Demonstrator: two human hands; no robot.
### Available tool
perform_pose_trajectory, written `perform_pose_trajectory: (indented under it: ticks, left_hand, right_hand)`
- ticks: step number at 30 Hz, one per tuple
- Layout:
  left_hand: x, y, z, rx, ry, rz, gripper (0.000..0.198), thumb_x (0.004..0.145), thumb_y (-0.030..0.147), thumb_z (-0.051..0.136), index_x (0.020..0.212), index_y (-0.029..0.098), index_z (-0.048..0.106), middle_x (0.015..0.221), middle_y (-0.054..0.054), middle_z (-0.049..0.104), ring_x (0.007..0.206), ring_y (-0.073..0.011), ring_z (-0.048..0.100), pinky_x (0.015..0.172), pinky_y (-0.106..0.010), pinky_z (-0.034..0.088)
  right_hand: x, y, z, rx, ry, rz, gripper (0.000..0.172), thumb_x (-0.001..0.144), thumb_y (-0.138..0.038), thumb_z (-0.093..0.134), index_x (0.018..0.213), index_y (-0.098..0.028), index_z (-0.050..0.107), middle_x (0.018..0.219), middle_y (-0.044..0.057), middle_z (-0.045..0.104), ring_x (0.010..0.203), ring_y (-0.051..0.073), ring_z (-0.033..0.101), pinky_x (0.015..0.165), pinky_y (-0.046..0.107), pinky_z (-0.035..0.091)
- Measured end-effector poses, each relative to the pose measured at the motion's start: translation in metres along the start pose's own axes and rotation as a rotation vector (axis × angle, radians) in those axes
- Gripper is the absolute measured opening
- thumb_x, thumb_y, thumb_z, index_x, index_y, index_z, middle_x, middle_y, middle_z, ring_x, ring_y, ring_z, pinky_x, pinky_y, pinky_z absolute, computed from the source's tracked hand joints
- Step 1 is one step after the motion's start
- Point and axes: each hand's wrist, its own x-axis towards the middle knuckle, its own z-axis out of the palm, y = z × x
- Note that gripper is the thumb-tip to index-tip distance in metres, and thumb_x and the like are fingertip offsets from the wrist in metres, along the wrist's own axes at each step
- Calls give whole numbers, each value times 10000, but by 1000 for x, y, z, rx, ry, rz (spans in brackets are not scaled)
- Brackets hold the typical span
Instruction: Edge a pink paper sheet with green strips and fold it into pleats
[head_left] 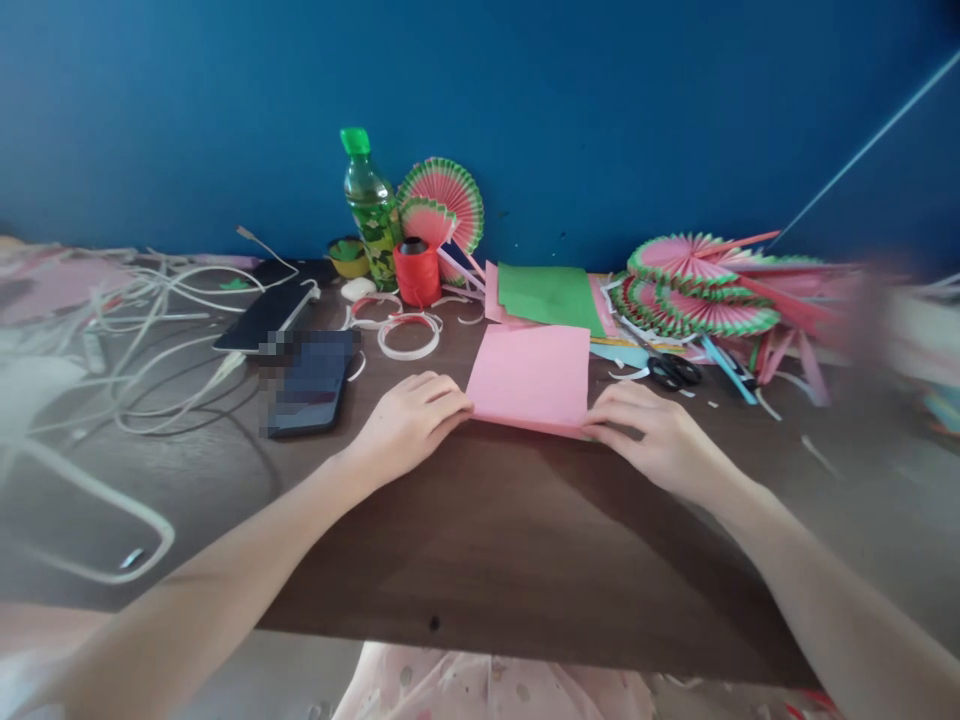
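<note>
A pink sheet of paper (531, 372) lies on the dark wooden table (480, 560), its near edge folded up in a narrow strip. My left hand (415, 418) pinches the near left corner of the sheet. At the near right corner, my right hand (651, 432) has its fingers closed on the same paper. Behind it rests a green sheet (551, 295) on top of other pink sheets. Black scissors (673, 371) lie to the right, beyond my right hand.
Two phones (313, 385) and tangled white cables (150, 330) are on the left. A bottle (371, 215), red thread spool (417, 274) and tape roll (409, 337) stand or lie behind. Pleated paper fans (694, 290) are piled at the back right against scraps.
</note>
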Motion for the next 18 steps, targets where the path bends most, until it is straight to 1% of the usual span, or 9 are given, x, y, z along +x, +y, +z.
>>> perform_pose_trajectory:
  ticks: [3,5,8,10,12,15,16,18]
  left_hand:
    - [2,4,-3,73,39,32,208,892,222,375,857,158,569,816,-49,590,770,-154,505,750,-288,407]
    - [6,6,-7,97,38,62,205,892,203,368,871,151,565,817,-52,586,767,-153,500,746,-284,404]
    - [15,6,-15,116,-6,77,216,888,176,349,850,147,560,801,-51,571,751,-152,494,727,-283,399]
    - [23,5,-26,78,-58,60,236,886,156,323,831,152,552,801,-47,554,760,-150,493,713,-275,395]
    - [34,4,-44,-13,-111,24,248,888,158,300,829,156,542,820,-41,539,785,-144,495,701,-260,393]
    - [51,3,-83,-166,-152,-111,234,884,263,345,807,164,542,797,-12,541,734,-128,498,678,-253,393]
    - [57,3,-98,-206,-176,-164,229,871,299,377,810,167,553,758,1,537,684,-117,494,643,-246,389]
    - [67,3,-126,-282,-167,-244,251,847,364,423,833,165,576,723,12,526,638,-105,490,608,-237,380]
  right_hand:
    - [1,-3,-6,-25,19,-25,178,849,-252,479,792,-197,639,727,51,594,721,181,531,665,318,430]
    - [2,-5,-11,-43,16,-23,182,849,-258,480,791,-199,642,725,52,602,718,183,536,663,320,430]
    - [8,-10,-21,-70,-17,-6,203,852,-269,462,781,-204,641,747,57,623,742,193,557,677,329,438]
    - [15,-14,-32,-83,-48,-5,224,859,-272,439,777,-206,637,765,57,634,757,197,569,682,332,443]
    - [23,-20,-46,-91,-59,-15,239,864,-288,424,779,-212,633,780,53,641,760,197,576,692,338,443]
    - [39,-34,-75,-71,-20,9,238,848,-378,452,779,-234,628,825,42,642,793,204,573,705,343,437]
    - [44,-39,-86,-46,-3,33,244,834,-412,471,768,-235,626,822,38,638,777,199,570,687,336,435]
    - [56,-48,-107,18,24,101,267,795,-466,514,748,-229,627,790,25,631,686,167,555,613,314,421]
